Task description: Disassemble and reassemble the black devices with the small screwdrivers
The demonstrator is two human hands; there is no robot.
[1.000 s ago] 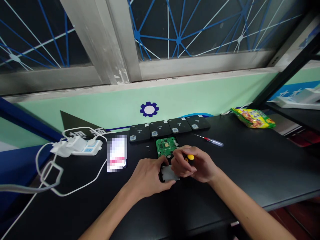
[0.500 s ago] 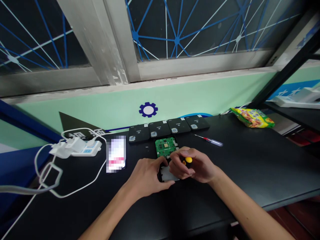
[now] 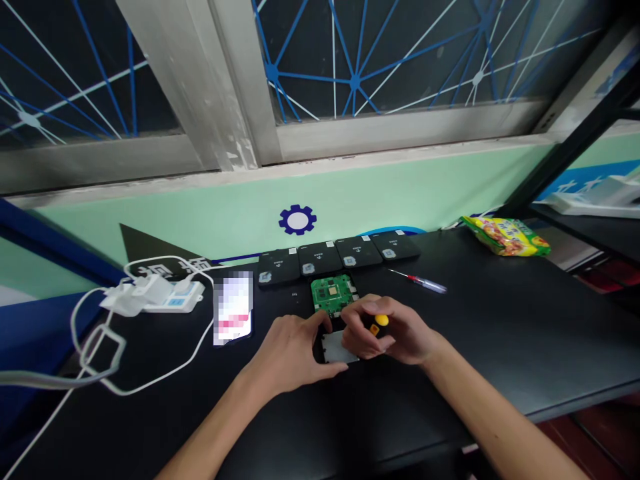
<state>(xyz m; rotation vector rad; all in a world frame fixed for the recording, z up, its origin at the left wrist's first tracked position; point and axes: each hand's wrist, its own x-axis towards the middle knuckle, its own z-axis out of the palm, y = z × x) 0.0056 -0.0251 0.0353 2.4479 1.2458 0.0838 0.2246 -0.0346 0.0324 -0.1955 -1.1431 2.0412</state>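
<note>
My left hand (image 3: 293,349) curls around the left side of a small black device with a grey plate (image 3: 336,347) lying on the black table (image 3: 500,333), holding it in place. My right hand (image 3: 387,330) is closed round a screwdriver with a yellow-capped handle (image 3: 381,321), its tip down on the device. Just behind them lies a bare green circuit board (image 3: 333,293).
A row of several black device cases (image 3: 337,255) lines the wall. A red-handled screwdriver (image 3: 419,281) lies to the right, a yellow snack bag (image 3: 506,235) farther right. A phone (image 3: 233,307), a white power strip (image 3: 160,295) and white cables (image 3: 100,347) sit left.
Both hands stay on the device; my right hand has shifted slightly on the yellow-capped screwdriver. Nothing else on the table has moved.
</note>
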